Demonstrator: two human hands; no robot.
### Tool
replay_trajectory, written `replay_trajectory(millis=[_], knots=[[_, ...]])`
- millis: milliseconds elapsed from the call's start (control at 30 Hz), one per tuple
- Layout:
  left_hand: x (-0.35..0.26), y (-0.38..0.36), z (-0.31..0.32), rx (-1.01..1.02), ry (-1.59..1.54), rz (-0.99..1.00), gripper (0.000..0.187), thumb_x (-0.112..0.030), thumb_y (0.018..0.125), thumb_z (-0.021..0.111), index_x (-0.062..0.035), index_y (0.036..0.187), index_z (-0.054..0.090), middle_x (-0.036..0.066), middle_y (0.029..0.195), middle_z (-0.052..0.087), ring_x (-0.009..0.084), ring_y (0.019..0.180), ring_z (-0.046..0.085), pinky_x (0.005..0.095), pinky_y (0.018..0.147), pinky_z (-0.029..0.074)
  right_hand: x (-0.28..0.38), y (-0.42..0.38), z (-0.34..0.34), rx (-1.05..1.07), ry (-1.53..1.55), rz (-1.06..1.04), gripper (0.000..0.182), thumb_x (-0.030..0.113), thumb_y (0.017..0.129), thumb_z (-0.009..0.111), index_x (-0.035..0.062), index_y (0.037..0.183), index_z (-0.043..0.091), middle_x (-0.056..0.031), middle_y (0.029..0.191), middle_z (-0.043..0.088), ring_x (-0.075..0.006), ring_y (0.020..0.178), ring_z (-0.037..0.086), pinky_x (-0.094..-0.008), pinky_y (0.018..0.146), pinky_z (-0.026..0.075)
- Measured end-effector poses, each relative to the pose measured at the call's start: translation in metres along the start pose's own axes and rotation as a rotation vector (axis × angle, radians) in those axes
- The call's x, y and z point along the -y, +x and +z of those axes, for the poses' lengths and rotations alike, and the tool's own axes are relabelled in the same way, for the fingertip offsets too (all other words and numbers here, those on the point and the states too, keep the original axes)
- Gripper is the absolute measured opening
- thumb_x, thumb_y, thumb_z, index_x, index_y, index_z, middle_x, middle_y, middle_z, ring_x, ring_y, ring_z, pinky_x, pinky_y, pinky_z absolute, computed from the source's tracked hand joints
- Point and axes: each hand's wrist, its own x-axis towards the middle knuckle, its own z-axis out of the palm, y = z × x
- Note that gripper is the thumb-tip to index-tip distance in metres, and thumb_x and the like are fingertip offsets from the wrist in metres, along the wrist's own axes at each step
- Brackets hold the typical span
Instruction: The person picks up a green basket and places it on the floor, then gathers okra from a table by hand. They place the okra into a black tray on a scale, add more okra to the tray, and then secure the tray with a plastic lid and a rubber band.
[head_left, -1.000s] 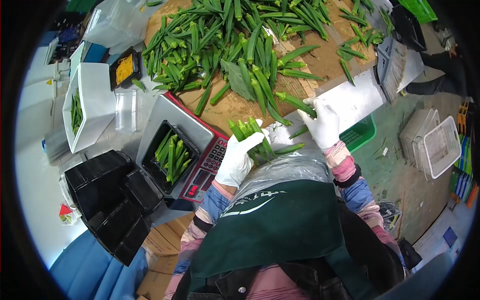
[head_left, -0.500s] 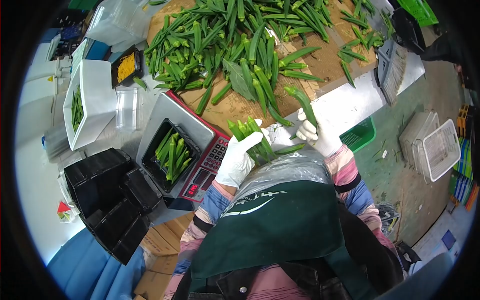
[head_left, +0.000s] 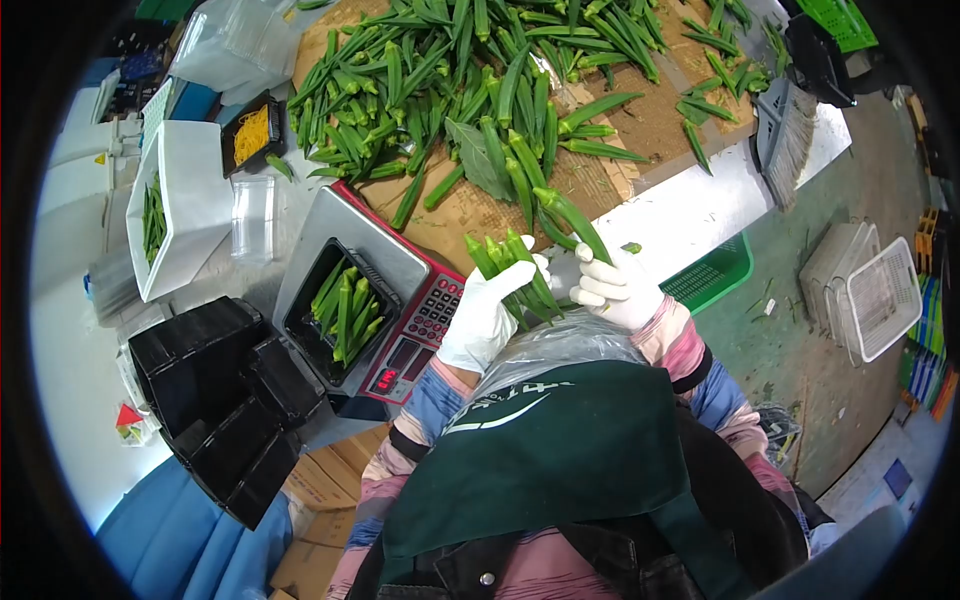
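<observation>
My left hand (head_left: 482, 318), in a white glove, is closed around several okra pods (head_left: 512, 268), their stem ends pointing up. Just to its right, my right hand (head_left: 618, 287), also gloved, grips a larger okra pod (head_left: 575, 222) that tilts up to the left. A big pile of okra (head_left: 430, 90) with a loose leaf (head_left: 480, 160) covers much of the cardboard (head_left: 640, 130) beyond my hands. Left of my left hand is a red and grey scale (head_left: 408, 345), bearing a black tray (head_left: 295, 335) with okra pods in it.
Black trays (head_left: 190, 350) are stacked left of the scale. A white bin (head_left: 205, 200), clear containers (head_left: 235, 45) and a small black tray (head_left: 272, 160) stand at the back left. A brush (head_left: 785, 130) lies right, a green basket (head_left: 735, 275) below it, white baskets (head_left: 885, 300) farther right.
The pod in my right hand has moved left and now tilts more leftward, with that hand nearer my left one. My left hand has shifted slightly right, still holding its pods.
</observation>
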Motion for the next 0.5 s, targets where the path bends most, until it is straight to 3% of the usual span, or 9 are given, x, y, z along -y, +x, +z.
replay_trajectory(millis=[167, 267, 367, 400, 433, 500], knots=[[-0.002, 0.001, -0.001, -0.003, 0.024, -0.027, 0.045, -0.002, 0.091, 0.064, -0.0012, 0.134, 0.050, 0.012, 0.107, 0.066, 0.0231, 0.095, 0.066, 0.0378, 0.087, 0.056, 0.002, -0.003, -0.003, -0.093, 0.011, -0.018, 0.031, 0.028, 0.110, 0.033, 0.0058, 0.103, 0.054, 0.0126, 0.051, 0.027, -0.0030, 0.038, 0.026, -0.0221, 0.051, 0.030], [-0.001, 0.001, 0.001, 0.000, 0.013, -0.018, 0.041, -0.004, 0.092, 0.064, 0.0000, 0.131, 0.052, 0.013, 0.105, 0.066, 0.0234, 0.093, 0.068, 0.0367, 0.083, 0.058, 0.000, -0.003, 0.002, -0.099, -0.023, -0.023, 0.036, 0.032, 0.110, 0.034, 0.0059, 0.098, 0.056, 0.0105, 0.050, 0.029, -0.0042, 0.038, 0.026, -0.0222, 0.050, 0.031], [-0.003, -0.004, 0.010, 0.125, -0.063, -0.031, 0.041, -0.007, 0.094, 0.064, -0.0002, 0.132, 0.051, 0.014, 0.107, 0.066, 0.0235, 0.092, 0.068, 0.0363, 0.081, 0.058, -0.012, 0.000, 0.019, -0.107, -0.447, -0.107, 0.043, 0.039, 0.108, 0.038, 0.0063, 0.089, 0.059, 0.0064, 0.049, 0.038, -0.0065, 0.038, 0.030, -0.0239, 0.047, 0.032], [-0.004, -0.006, 0.013, 0.187, -0.099, -0.040, 0.042, -0.008, 0.094, 0.063, -0.0006, 0.133, 0.050, 0.014, 0.108, 0.066, 0.0234, 0.092, 0.068, 0.0364, 0.081, 0.058, -0.014, -0.002, 0.028, -0.333, -0.926, -0.061, 0.049, 0.045, 0.106, 0.043, 0.0062, 0.082, 0.062, 0.0011, 0.050, 0.048, -0.0106, 0.038, 0.037, -0.0268, 0.044, 0.035], [-0.004, -0.006, 0.013, 0.156, -0.054, -0.037, 0.043, -0.009, 0.095, 0.063, -0.0008, 0.134, 0.049, 0.014, 0.109, 0.066, 0.0233, 0.092, 0.068, 0.0366, 0.081, 0.058, -0.020, 0.002, 0.028, -0.386, -1.229, 0.022, 0.050, 0.046, 0.104, 0.046, 0.0053, 0.082, 0.064, -0.0007, 0.053, 0.054, -0.0112, 0.042, 0.048, -0.0273, 0.044, 0.040], [-0.003, -0.007, 0.014, 0.095, 0.036, -0.028, 0.044, -0.011, 0.096, 0.062, -0.0012, 0.136, 0.047, 0.015, 0.112, 0.065, 0.0231, 0.092, 0.067, 0.0371, 0.082, 0.057, -0.032, 0.004, 0.023, -0.337, -1.440, -0.018, 0.049, 0.046, 0.102, 0.052, 0.0042, 0.082, 0.067, -0.0021, 0.057, 0.059, -0.0107, 0.048, 0.056, -0.0265, 0.048, 0.045]])
